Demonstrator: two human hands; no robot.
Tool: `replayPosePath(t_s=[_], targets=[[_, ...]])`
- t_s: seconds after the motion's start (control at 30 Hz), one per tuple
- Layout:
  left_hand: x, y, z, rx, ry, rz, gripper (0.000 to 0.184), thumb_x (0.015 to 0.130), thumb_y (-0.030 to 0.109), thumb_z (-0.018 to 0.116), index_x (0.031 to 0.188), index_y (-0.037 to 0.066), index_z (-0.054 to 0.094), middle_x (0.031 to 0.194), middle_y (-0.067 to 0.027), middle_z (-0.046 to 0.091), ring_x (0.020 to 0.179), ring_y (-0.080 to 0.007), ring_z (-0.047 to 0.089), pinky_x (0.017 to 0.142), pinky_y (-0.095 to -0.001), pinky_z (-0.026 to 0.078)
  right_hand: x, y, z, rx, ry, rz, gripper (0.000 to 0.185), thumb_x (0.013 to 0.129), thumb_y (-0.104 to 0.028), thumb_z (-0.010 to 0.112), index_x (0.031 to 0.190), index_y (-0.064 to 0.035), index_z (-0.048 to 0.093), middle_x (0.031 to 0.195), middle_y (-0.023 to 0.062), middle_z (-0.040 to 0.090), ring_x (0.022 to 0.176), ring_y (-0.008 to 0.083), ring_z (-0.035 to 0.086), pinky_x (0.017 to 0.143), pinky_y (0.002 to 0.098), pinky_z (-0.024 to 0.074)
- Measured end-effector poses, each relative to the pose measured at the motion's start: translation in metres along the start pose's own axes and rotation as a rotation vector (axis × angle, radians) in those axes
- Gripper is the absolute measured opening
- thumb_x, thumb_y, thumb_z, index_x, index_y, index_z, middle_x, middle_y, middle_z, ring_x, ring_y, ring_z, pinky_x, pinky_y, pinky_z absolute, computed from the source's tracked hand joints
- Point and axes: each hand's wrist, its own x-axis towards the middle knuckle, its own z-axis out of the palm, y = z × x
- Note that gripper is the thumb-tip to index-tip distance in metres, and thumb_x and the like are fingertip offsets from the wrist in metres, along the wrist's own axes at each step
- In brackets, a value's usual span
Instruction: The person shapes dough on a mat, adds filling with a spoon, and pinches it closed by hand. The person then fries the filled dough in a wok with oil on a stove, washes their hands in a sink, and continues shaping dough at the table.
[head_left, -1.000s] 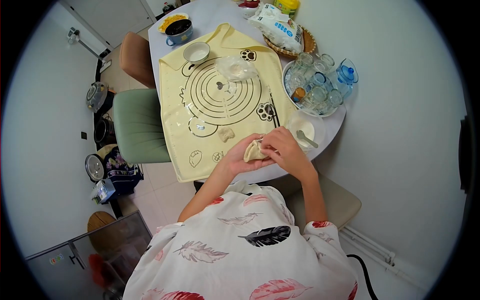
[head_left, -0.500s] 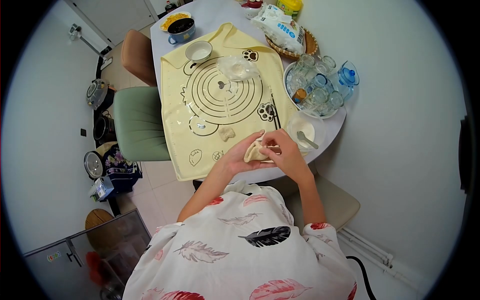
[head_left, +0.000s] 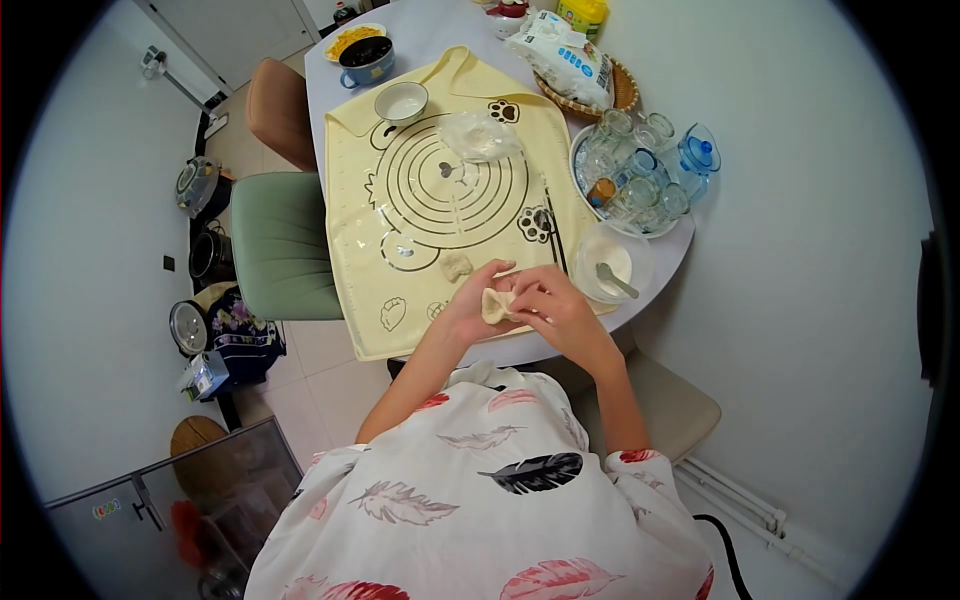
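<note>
A pale piece of dough (head_left: 495, 306), folded with a raised edge, rests in my left hand (head_left: 465, 312), whose palm and fingers cradle it from the left and below. From the right, my right hand (head_left: 566, 318) pinches the dough's edge between thumb and fingers. Both hands are over the near edge of a cream kneading mat (head_left: 345, 215). Just beyond my left hand, a small lump of dough (head_left: 456, 266) lies on the mat. Dark chopsticks (head_left: 555, 228) lie to the right, beside a clear bowl (head_left: 640, 262) with white contents and a spoon (head_left: 616, 281).
Farther up the mat are a plastic bag (head_left: 481, 137) with something white and a white bowl (head_left: 402, 102). A blue pot (head_left: 368, 68) and yellow food on a plate (head_left: 350, 40) stand at the back. Glasses fill a tray (head_left: 625, 180) at right. Chairs (head_left: 280, 245) line the left.
The dough has turned slightly in my left hand, and its open fold now faces more to the left. My right fingers have shifted along its edge.
</note>
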Motion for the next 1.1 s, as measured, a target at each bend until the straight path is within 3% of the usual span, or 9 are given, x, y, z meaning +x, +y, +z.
replayPosePath(t_s=[0.23,0.3,0.4,0.53,0.6,0.77,0.87,1.03,1.1], targets=[[0.012,-0.009,-0.014,-0.025,-0.126,-0.040,0.031,0.089,0.031,0.034,0.084,0.010,0.057,0.084,-0.0023,0.060,0.069,-0.0151,0.059,0.064,-0.0294,0.049,0.005,-0.014,-0.004,0.118,-0.130,0.290,0.018,0.073,-0.007,0.061,0.089,-0.0016,0.056,0.084,0.0104,0.052,0.083,0.0257,0.050,0.075,0.0327,0.0417],[0.003,-0.011,0.025,0.152,0.410,0.022,0.021,0.087,0.027,0.043,0.085,0.010,0.055,0.078,-0.0013,0.060,0.065,-0.0110,0.060,0.062,-0.0308,0.055,0.004,-0.007,-0.002,0.050,-0.158,0.254,0.018,0.073,-0.007,0.060,0.089,-0.0012,0.056,0.085,0.0105,0.052,0.084,0.0256,0.050,0.075,0.0326,0.0419],[0.002,-0.012,0.030,0.174,0.483,0.003,0.022,0.087,0.028,0.043,0.089,0.010,0.055,0.084,-0.0022,0.060,0.071,-0.0139,0.061,0.068,-0.0348,0.055,0.004,0.000,0.001,-0.019,-0.178,0.208,0.015,0.073,-0.007,0.059,0.087,-0.0006,0.057,0.088,0.0105,0.053,0.084,0.0244,0.051,0.075,0.0325,0.0424],[0.000,-0.009,0.017,-0.009,0.432,0.052,0.026,0.087,0.030,0.042,0.094,0.009,0.054,0.091,-0.0051,0.059,0.083,-0.0193,0.060,0.078,-0.0402,0.052,0.006,-0.008,0.006,0.102,0.064,0.228,0.009,0.073,-0.005,0.060,0.081,-0.0005,0.058,0.087,0.0086,0.054,0.078,0.0207,0.054,0.069,0.0302,0.0442],[0.001,-0.011,0.005,-0.295,0.129,0.141,0.036,0.088,0.032,0.039,0.108,0.006,0.052,0.101,-0.0097,0.057,0.096,-0.0238,0.056,0.091,-0.0438,0.043,0.005,-0.006,0.009,0.105,0.095,0.290,0.009,0.072,-0.002,0.062,0.081,-0.0009,0.058,0.083,0.0077,0.055,0.074,0.0191,0.055,0.066,0.0285,0.0447],[0.001,-0.014,0.016,-0.358,0.092,0.406,0.047,0.090,0.030,0.033,0.127,0.002,0.039,0.122,-0.0144,0.050,0.110,-0.0239,0.049,0.096,-0.0396,0.037,0.000,0.002,0.020,0.137,0.343,0.364,0.014,0.070,0.003,0.065,0.081,-0.0014,0.058,0.077,0.0058,0.055,0.067,0.0154,0.055,0.063,0.0241,0.0453],[-0.001,-0.013,0.023,0.209,0.304,0.410,0.044,0.093,0.028,0.024,0.124,0.002,0.042,0.115,-0.0125,0.053,0.104,-0.0199,0.052,0.090,-0.0338,0.041,0.000,-0.004,0.017,0.319,0.231,0.518,0.025,0.072,0.001,0.064,0.097,-0.0027,0.060,0.087,0.0058,0.059,0.071,0.0146,0.056,0.066,0.0234,0.0461],[-0.004,-0.015,0.025,0.355,0.421,0.291,0.046,0.094,0.038,0.026,0.114,0.002,0.046,0.105,-0.0096,0.055,0.093,-0.0187,0.055,0.083,-0.0340,0.044,0.000,-0.001,0.012,0.166,0.077,0.344,0.019,0.074,-0.002,0.062,0.093,-0.0034,0.062,0.089,0.0058,0.057,0.077,0.0180,0.055,0.068,0.0259,0.0467],[-0.004,-0.014,0.025,0.323,0.446,0.280,0.047,0.094,0.042,0.026,0.111,0.003,0.047,0.102,-0.0089,0.056,0.089,-0.0181,0.056,0.081,-0.0336,0.044,0.000,0.001,0.009,-0.173,0.058,0.115,0.013,0.071,-0.002,0.063,0.084,-0.0021,0.061,0.081,0.0075,0.052,0.075,0.0220,0.053,0.069,0.0290,0.0457]])
